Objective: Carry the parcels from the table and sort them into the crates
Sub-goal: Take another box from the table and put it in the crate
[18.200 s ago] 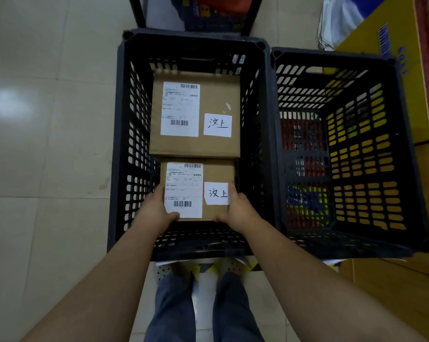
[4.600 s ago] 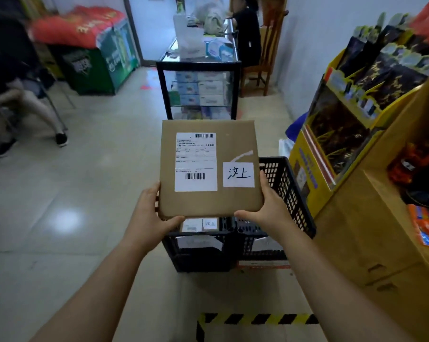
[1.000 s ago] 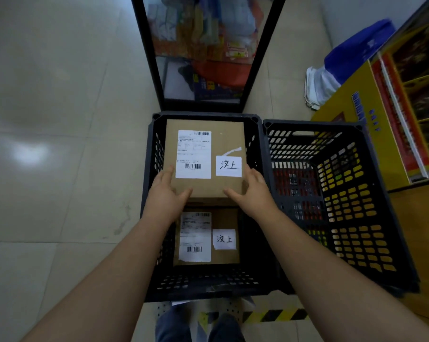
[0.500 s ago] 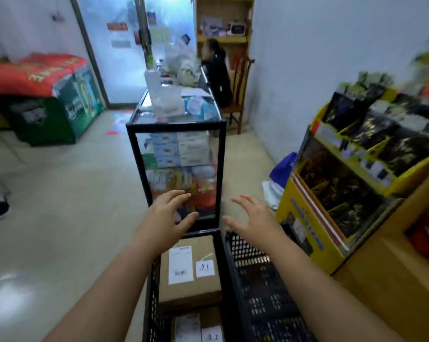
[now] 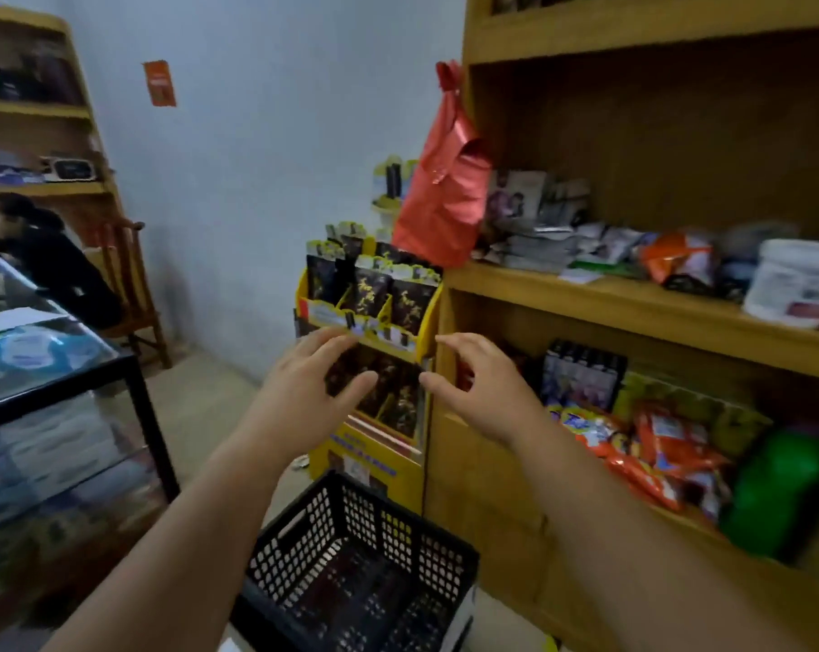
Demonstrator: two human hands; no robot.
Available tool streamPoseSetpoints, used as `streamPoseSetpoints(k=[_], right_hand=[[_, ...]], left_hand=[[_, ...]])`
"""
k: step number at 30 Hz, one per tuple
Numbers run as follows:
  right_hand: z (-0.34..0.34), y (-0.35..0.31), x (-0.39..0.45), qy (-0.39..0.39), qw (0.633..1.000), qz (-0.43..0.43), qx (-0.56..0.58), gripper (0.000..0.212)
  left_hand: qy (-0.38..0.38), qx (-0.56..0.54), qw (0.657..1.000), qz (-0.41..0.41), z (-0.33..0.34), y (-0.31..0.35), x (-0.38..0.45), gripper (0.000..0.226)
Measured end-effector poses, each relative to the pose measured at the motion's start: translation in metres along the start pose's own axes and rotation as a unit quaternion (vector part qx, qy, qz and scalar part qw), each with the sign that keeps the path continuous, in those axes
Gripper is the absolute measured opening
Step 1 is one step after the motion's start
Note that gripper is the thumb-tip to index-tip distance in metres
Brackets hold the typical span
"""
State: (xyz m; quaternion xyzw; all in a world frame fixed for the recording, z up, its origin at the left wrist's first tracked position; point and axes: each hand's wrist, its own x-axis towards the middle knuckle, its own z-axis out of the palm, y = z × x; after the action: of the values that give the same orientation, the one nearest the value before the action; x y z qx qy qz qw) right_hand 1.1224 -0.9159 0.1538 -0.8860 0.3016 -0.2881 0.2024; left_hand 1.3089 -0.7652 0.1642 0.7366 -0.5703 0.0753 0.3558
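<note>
Two hands raised in mid-air, each grip released and carrying nothing: left hand [image 5: 304, 388], right hand [image 5: 480, 385], fingers spread. One black crate [image 5: 360, 562] on the floor below them, beside a wooden shelf [image 5: 633, 303]. No parcels in view.

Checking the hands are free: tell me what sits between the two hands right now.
Nothing is held between the left hand and right hand; the head view shows only the yellow display rack behind the gap, and the black crate below.
</note>
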Motion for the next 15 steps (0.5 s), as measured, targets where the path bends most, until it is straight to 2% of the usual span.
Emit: streamPoseSetpoints(k=[3, 6, 8, 12, 15], right_hand=[[-0.063, 0.034, -0.053, 0.048, 0.996, 0.065, -0.045, 0.068], [-0.136, 0.063, -0.125, 0.136, 0.977, 0.128, -0.099, 0.07], [-0.184, 0.08, -0.182, 0.183, 0.957, 0.177, -0.142, 0.064], [-0.268, 0.094, -0.31, 0.268, 0.901, 0.276, -0.199, 0.067], [-0.319, 0.093, -0.418, 0.313, 0.855, 0.347, -0.224, 0.057]], left_hand=[[-0.037, -0.053, 0.996, 0.069, 0.037, 0.06, 0.017, 0.06], [-0.081, -0.093, 0.978, 0.167, 0.082, 0.143, 0.027, 0.063], [-0.112, -0.137, 0.957, 0.232, 0.11, 0.209, 0.022, 0.063], [-0.178, -0.196, 0.902, 0.34, 0.156, 0.347, -0.013, 0.067], [-0.203, -0.245, 0.856, 0.408, 0.185, 0.454, -0.062, 0.063]])
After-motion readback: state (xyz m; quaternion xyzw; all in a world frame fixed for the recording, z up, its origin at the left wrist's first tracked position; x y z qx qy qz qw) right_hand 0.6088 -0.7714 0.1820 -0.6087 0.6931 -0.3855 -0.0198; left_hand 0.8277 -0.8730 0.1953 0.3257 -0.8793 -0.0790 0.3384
